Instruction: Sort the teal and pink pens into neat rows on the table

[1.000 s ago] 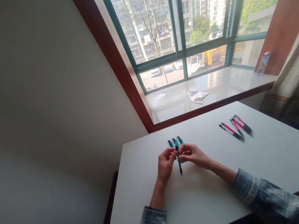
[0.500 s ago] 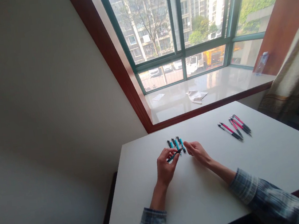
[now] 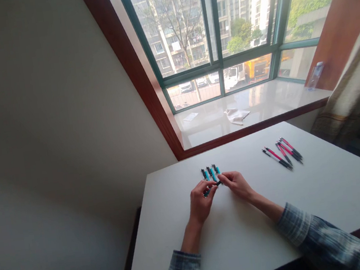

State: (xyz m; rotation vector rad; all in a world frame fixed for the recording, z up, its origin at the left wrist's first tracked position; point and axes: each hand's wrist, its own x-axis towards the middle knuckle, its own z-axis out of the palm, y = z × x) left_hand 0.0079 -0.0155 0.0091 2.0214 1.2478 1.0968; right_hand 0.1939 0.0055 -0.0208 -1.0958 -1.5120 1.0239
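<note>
Head view showed the left hand [image 3: 199, 203] and right hand [image 3: 236, 184] pinching 1 blue pen [image 3: 211, 188] between fingertips, just in front of the row of 3 blue pens [image 3: 210, 172] on the table [image 3: 323, 191] — a slip could scatter that row. No containers showed.

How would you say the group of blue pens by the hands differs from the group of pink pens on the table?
The blue pens lie side by side near the table's left far edge, at the hands; the pink pens lie far right, untouched and more splayed. One blue pen is held between both hands. Both groups have black ends.
</note>
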